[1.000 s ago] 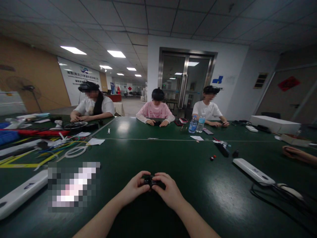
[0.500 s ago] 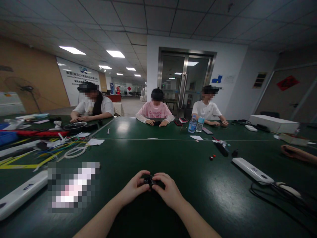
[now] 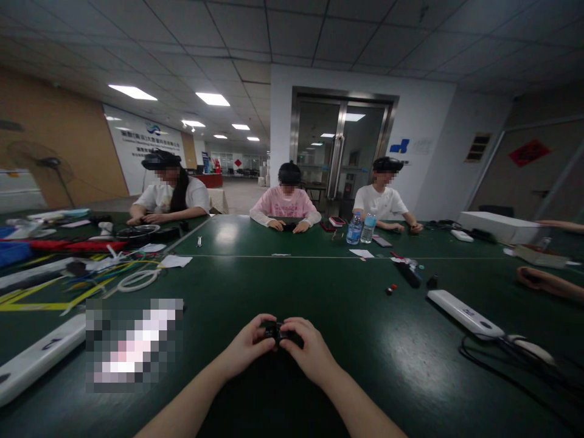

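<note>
Between my two hands is a small black object [image 3: 276, 333], dark and partly covered by fingers, so its kind cannot be made out. My left hand [image 3: 252, 342] grips its left side between thumb and fingers. On its right side, my right hand [image 3: 306, 342] pinches it the same way. Both thumbs point inward at the near side, with the index fingers curved over the far side. The hands are close together at the near middle of the dark green table [image 3: 356, 377].
White power strips lie at left [image 3: 43, 359] and right [image 3: 465, 313], the right one with black cables. Cables and a white coil [image 3: 138, 280] clutter the left. Two water bottles [image 3: 354, 229] stand farther back. Three people sit opposite; another person's hand [image 3: 531, 278] is at right.
My hands and the small black object look almost unchanged. At the far right, another person's arm has come into view beside the white box.
</note>
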A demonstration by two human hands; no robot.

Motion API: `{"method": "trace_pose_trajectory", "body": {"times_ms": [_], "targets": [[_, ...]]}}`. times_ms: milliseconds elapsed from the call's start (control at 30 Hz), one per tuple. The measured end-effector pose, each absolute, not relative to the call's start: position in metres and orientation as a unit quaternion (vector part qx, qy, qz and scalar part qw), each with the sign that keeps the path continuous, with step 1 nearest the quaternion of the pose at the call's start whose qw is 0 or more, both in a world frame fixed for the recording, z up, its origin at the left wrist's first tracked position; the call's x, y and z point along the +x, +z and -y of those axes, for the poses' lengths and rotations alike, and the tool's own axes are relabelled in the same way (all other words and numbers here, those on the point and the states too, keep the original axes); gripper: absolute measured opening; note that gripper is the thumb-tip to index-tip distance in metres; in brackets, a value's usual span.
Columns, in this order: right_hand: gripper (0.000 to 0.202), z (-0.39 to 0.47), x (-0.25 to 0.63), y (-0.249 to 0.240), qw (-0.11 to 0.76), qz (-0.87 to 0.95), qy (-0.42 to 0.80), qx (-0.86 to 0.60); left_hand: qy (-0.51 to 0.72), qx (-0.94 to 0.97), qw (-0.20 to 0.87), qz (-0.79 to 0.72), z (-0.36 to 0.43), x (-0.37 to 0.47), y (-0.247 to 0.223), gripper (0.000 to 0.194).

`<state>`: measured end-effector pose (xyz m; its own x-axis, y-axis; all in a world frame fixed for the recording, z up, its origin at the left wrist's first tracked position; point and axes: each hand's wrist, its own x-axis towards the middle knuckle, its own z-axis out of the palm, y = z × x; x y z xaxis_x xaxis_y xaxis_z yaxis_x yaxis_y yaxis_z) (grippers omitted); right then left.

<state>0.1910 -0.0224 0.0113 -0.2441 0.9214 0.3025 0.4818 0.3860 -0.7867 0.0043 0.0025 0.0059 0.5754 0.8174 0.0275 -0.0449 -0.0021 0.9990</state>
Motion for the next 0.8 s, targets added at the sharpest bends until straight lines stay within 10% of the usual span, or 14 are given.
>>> {"method": "trace_pose_trajectory", "body": {"times_ms": [800], "targets": [[0.024, 0.022, 0.202, 0.017, 0.459, 0.677, 0.262, -0.512, 0.338, 0.630, 0.616, -0.329, -0.001, -0.001, 0.006, 0.041]]}}
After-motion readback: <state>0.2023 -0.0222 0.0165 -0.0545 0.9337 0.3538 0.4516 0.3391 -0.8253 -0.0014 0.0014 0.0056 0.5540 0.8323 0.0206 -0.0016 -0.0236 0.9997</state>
